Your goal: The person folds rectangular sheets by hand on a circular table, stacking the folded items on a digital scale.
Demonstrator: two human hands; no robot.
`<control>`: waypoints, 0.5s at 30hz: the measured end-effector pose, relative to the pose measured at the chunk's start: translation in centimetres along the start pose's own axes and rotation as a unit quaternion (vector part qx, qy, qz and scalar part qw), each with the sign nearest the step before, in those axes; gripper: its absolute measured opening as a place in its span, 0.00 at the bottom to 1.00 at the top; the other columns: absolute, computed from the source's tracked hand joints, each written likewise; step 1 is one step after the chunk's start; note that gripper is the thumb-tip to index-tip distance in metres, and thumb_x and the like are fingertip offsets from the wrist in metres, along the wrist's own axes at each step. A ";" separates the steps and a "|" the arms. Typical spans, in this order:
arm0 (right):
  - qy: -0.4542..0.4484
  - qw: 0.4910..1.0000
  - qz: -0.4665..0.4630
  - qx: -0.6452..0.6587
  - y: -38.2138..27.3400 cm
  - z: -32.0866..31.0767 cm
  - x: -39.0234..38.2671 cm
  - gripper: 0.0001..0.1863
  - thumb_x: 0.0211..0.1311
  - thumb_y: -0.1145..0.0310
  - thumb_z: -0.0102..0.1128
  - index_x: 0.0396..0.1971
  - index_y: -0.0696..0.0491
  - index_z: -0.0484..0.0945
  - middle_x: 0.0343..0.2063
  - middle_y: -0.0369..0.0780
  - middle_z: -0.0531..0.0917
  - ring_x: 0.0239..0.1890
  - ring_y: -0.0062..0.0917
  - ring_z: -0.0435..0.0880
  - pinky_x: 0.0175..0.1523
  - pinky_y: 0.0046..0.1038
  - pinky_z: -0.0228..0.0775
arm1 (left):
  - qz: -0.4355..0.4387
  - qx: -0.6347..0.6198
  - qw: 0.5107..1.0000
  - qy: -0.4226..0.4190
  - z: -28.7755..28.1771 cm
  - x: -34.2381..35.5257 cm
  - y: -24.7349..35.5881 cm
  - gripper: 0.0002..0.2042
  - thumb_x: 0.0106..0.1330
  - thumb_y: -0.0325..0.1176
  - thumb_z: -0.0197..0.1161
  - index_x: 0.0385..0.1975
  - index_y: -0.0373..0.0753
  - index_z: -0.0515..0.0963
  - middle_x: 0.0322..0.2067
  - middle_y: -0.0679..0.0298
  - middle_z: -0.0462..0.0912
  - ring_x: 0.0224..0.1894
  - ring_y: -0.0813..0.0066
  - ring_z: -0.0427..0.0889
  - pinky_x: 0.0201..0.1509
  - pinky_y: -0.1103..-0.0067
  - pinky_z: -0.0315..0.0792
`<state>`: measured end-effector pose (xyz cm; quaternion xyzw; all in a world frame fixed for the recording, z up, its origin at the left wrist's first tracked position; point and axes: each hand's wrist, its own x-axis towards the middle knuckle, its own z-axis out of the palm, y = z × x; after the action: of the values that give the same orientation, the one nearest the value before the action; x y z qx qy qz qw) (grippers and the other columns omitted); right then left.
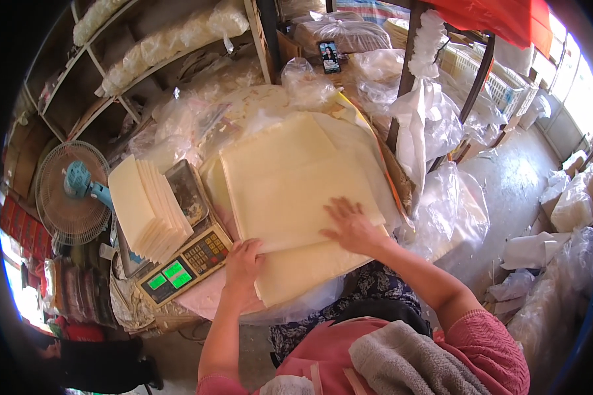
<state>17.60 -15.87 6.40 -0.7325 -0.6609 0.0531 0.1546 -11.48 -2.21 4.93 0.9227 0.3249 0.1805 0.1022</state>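
Observation:
Large cream-coloured thin sheets (283, 171) lie in a flat pile in front of me. The top one sits farther back, so a strip of the lower sheet (303, 270) shows along the near side. My left hand (244, 260) is at the near left corner of the top sheet, its bent fingers closed on the edge. Flat on the sheet's right part rests my right hand (346, 227), fingers spread and slightly blurred, holding nothing. To the left, a folded stack of similar cream sheets (146, 204) stands on a digital scale (190, 263) with lit green displays.
A fan (74, 191) with a blue motor stands at the far left, beside shelves (122, 99) of plastic-wrapped goods. A phone (329, 57) leans at the back. Clear plastic bags (451, 204) hang by the table's right side. White crates (501, 89) stand at the back right.

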 end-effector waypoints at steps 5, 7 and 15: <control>0.017 0.990 -0.127 0.060 -7.7 -5.0 2.2 0.27 0.62 0.70 0.55 0.63 0.52 0.66 0.62 0.46 0.72 0.66 0.42 0.68 0.71 0.53 0.52 | -0.003 -0.114 0.987 0.111 -3.6 1.8 5.8 0.21 0.54 0.23 0.66 0.50 0.37 0.76 0.47 0.53 0.81 0.53 0.57 0.79 0.59 0.69 0.72; 0.008 0.991 -0.134 0.004 -8.1 -6.4 2.8 0.27 0.58 0.75 0.56 0.60 0.52 0.69 0.58 0.45 0.76 0.62 0.39 0.74 0.70 0.50 0.55 | -0.031 -0.165 0.968 0.185 -3.2 1.7 5.2 0.26 0.54 0.22 0.66 0.55 0.35 0.71 0.53 0.50 0.77 0.56 0.55 0.77 0.62 0.69 0.70; 0.096 0.942 -0.224 0.232 0.1 -2.6 -3.7 0.18 0.48 0.79 0.59 0.43 0.54 0.80 0.44 0.43 0.82 0.51 0.39 0.79 0.57 0.40 0.70 | 0.037 -0.125 0.979 0.157 0.5 -1.7 1.0 0.31 0.62 0.28 0.66 0.64 0.32 0.61 0.56 0.56 0.72 0.61 0.67 0.69 0.67 0.72 0.61</control>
<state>18.03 -19.95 8.39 -0.5113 -0.7589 0.0980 0.3911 -11.96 -4.05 4.32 0.8742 0.2773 0.3662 0.1571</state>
